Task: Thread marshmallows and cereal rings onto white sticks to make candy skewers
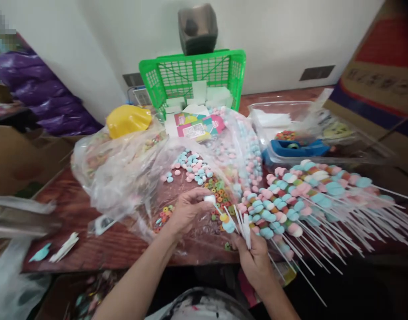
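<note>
Between the thumb and fingers of my left hand (187,209) is a small white marshmallow-like candy (209,199), close to the tip of a thin stick. My right hand (255,255) is closed around a bundle of white sticks (245,229). One stick there carries a pale blue candy (228,227) and a yellow piece. Beneath my hands lie loose ring-shaped pieces (220,193) in orange and green, with pink and blue candies (193,169) beyond them. To the right, a large pile of candy skewers (283,200) lies with sticks pointing right.
Behind the candies stands a green basket (237,80) holding white boxes. Clear bags (113,173) and a yellow item (128,121) are at left. A clear tub (273,106) and blue tape dispenser (295,149) are at back right. The dark red table's front edge (90,266) runs below.
</note>
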`<state>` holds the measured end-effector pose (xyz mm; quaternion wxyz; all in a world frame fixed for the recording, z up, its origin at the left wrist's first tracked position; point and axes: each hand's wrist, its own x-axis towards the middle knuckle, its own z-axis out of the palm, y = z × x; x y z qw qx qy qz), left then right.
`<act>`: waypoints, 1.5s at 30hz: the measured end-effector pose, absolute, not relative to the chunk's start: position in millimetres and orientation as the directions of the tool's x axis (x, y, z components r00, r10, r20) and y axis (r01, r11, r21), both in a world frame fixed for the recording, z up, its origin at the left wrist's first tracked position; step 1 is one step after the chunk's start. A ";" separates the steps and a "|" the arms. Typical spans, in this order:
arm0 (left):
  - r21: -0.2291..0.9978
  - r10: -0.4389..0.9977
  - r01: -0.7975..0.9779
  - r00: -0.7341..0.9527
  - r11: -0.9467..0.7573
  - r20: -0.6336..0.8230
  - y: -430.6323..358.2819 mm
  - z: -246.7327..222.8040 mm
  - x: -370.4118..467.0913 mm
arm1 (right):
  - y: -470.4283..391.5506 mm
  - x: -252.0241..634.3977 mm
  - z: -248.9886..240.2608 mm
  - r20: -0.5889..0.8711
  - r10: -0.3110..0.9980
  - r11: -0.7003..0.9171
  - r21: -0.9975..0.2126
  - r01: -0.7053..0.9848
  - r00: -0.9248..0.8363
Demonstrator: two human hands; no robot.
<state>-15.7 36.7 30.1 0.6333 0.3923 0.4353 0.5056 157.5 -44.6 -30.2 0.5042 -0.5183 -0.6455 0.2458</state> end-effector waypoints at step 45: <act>0.820 0.861 0.294 0.025 -0.491 0.507 11.5 -8.2 -12.6 | -48.9 151.1 -38.6 0.142 0.988 0.151 -0.940 0.306 -0.054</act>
